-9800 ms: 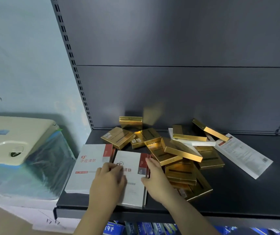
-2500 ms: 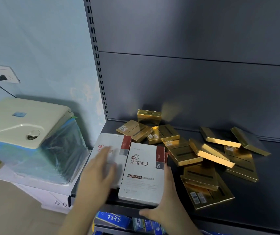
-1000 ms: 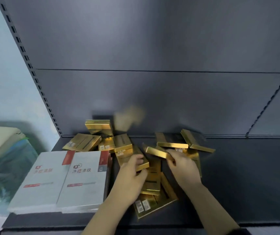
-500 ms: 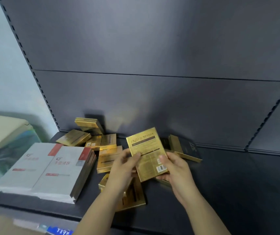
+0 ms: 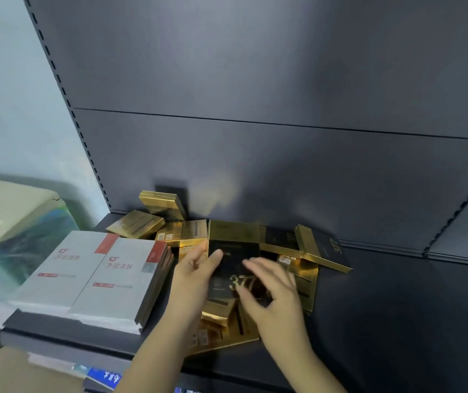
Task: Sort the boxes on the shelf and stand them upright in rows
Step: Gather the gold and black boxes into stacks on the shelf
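1. Head view, centre: your left hand (image 5: pixel 196 268) pinches the black box (image 5: pixel 234 260) by its left edge. Your right hand (image 5: pixel 272 290) blurs over it, grip unclear.
2. Gold boxes (image 5: pixel 139 226) lie jumbled and white boxes (image 5: pixel 85 273) lie flat lower left; no rows yet.

The gold boxes (image 5: pixel 136 227) behind and to the right of the white boxes (image 5: pixel 113 276) are the shiny ones here: smooth foil-look card, pretty much mirror glossy, catching light on the edges. The black box (image 5: pixel 238 251) just right of the white boxes has a dark, low-sheen face with glossy gold print and a gold foil rim. The white boxes look like smooth matt card with flat red patches. The shelf (image 5: pixel 397 321) under them is dark painted metal, matt, and the back panel (image 5: pixel 255 165) behind them has the same dull finish. Left of the white boxes, a cream lid (image 5: pixel 8 205) looks like smooth plastic, with clear glossy film (image 5: pixel 28 245) wrapped below it.
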